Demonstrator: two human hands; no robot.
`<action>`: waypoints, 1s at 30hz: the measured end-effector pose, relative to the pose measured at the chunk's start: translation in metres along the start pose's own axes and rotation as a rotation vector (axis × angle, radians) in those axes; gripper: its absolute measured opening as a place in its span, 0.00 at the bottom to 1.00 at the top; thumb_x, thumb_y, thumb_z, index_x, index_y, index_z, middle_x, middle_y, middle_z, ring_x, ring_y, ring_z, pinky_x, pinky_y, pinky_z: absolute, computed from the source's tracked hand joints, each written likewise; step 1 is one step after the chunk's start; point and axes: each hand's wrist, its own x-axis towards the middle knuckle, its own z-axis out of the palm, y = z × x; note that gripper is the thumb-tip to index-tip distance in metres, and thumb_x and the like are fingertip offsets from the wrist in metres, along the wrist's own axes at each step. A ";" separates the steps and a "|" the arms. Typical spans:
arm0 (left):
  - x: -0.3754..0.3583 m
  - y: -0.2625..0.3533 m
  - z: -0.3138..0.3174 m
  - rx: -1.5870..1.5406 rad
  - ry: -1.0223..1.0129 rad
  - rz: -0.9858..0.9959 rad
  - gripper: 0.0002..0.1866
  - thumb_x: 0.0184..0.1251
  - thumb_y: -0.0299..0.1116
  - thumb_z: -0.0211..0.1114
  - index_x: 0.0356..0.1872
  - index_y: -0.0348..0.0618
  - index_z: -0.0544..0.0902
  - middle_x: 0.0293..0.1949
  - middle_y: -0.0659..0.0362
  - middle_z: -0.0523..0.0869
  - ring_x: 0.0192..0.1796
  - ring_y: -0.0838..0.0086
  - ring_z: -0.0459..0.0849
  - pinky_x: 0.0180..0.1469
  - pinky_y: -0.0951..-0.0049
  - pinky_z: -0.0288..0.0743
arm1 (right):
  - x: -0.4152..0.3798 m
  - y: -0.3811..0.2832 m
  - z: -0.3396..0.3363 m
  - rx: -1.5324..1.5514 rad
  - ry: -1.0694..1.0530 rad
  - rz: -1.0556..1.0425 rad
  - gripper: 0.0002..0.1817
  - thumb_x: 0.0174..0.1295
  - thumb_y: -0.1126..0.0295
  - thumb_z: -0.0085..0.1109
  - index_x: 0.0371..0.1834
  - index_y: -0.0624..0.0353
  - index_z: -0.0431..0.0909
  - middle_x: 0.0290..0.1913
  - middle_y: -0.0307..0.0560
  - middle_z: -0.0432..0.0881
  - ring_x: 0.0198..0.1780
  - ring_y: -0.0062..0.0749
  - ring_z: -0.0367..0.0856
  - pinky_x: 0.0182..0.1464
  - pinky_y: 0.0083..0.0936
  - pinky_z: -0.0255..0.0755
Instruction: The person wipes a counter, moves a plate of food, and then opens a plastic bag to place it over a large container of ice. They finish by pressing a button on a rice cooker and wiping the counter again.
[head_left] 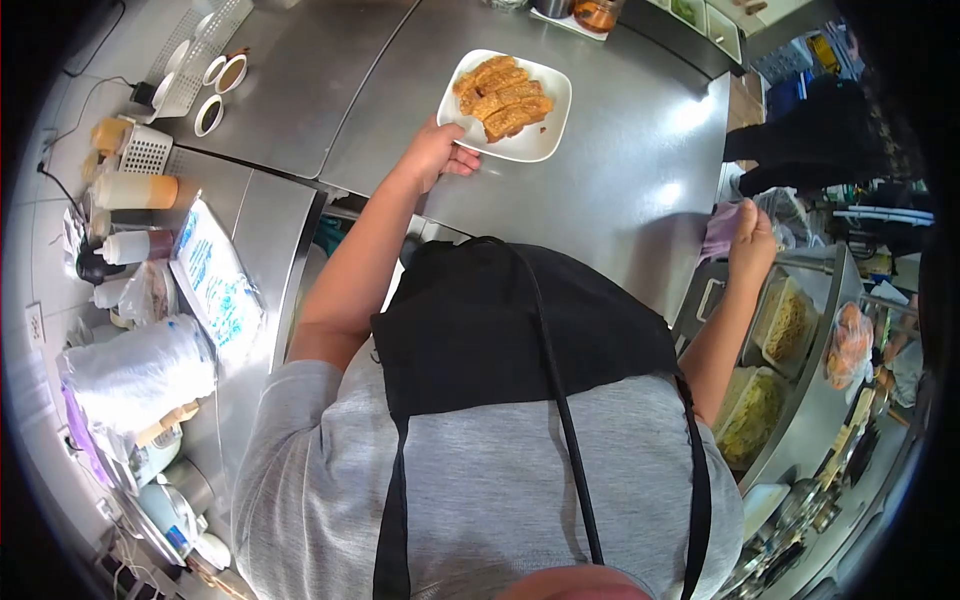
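A white square plate (553, 146) with browned, sliced fried food (505, 97) on it is at the far middle of the steel counter. My left hand (440, 155) grips the plate's near left corner, thumb on the rim and fingers underneath. Off to the right, by the counter's edge, my right hand (752, 240) is closed with a purple cloth (720, 230) at its fingers. Part of that cloth is hidden behind the hand.
Small sauce bowls (209, 115) stand at the back left. Squeeze bottles (135, 190) and a blue-printed bag (217, 275) line the left side. Food containers (785, 320) sit in a lower unit at the right. Another person in dark clothing (815, 140) is beyond the counter's right edge.
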 end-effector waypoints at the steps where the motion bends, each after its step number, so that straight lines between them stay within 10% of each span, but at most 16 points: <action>1: 0.000 0.001 0.000 0.010 -0.018 -0.009 0.16 0.57 0.30 0.45 0.47 0.37 0.60 0.26 0.54 0.77 0.22 0.75 0.78 0.22 0.79 0.74 | 0.005 0.004 0.012 0.191 -0.080 0.021 0.16 0.59 0.58 0.47 0.29 0.61 0.76 0.17 0.42 0.74 0.19 0.27 0.71 0.22 0.22 0.63; 3: -0.005 0.003 0.003 0.022 0.003 0.010 0.17 0.56 0.30 0.44 0.48 0.37 0.59 0.27 0.54 0.77 0.22 0.75 0.77 0.21 0.80 0.73 | 0.000 -0.033 0.018 0.536 -0.207 0.146 0.15 0.57 0.59 0.52 0.28 0.62 0.77 0.16 0.32 0.68 0.18 0.13 0.66 0.19 0.12 0.58; 6: -0.009 0.004 0.008 0.028 0.039 0.037 0.18 0.53 0.29 0.44 0.47 0.35 0.61 0.25 0.54 0.77 0.21 0.76 0.77 0.20 0.80 0.71 | -0.010 -0.070 0.048 1.009 -0.374 0.353 0.08 0.55 0.66 0.50 0.28 0.59 0.72 0.21 0.38 0.73 0.17 0.17 0.67 0.16 0.13 0.59; 12: -0.015 0.009 0.012 0.093 0.060 0.076 0.18 0.51 0.28 0.43 0.45 0.33 0.63 0.23 0.55 0.76 0.19 0.77 0.77 0.19 0.80 0.70 | -0.018 -0.135 0.071 0.254 -1.045 -0.410 0.28 0.47 0.74 0.50 0.56 0.49 0.60 0.23 0.45 0.73 0.25 0.30 0.74 0.30 0.24 0.68; 18: -0.019 0.009 0.010 0.141 0.029 0.075 0.19 0.52 0.28 0.43 0.48 0.35 0.61 0.24 0.55 0.77 0.20 0.77 0.76 0.19 0.82 0.69 | -0.006 -0.172 0.101 -0.427 -1.102 -0.561 0.35 0.44 0.72 0.47 0.62 0.47 0.53 0.34 0.52 0.77 0.35 0.42 0.75 0.40 0.35 0.67; 26: -0.017 -0.001 0.001 0.088 0.021 0.055 0.20 0.52 0.28 0.43 0.49 0.36 0.59 0.26 0.55 0.77 0.20 0.77 0.76 0.20 0.81 0.69 | 0.049 -0.148 0.054 0.110 -1.516 -0.337 0.17 0.45 0.70 0.47 0.40 0.63 0.71 0.27 0.40 0.73 0.27 0.22 0.68 0.24 0.18 0.65; 28: -0.019 -0.002 -0.002 0.075 0.005 0.052 0.19 0.52 0.27 0.42 0.48 0.36 0.60 0.25 0.54 0.77 0.20 0.75 0.77 0.20 0.79 0.70 | 0.059 -0.124 0.024 0.266 -1.282 0.072 0.16 0.46 0.70 0.47 0.39 0.66 0.71 0.25 0.41 0.72 0.26 0.24 0.69 0.27 0.21 0.66; 30: -0.024 0.001 -0.002 0.107 -0.006 0.031 0.18 0.54 0.29 0.42 0.48 0.37 0.60 0.26 0.54 0.77 0.21 0.76 0.76 0.20 0.79 0.69 | 0.061 -0.082 0.041 0.193 -0.858 -0.039 0.16 0.47 0.71 0.47 0.40 0.67 0.71 0.26 0.43 0.73 0.27 0.28 0.70 0.31 0.24 0.67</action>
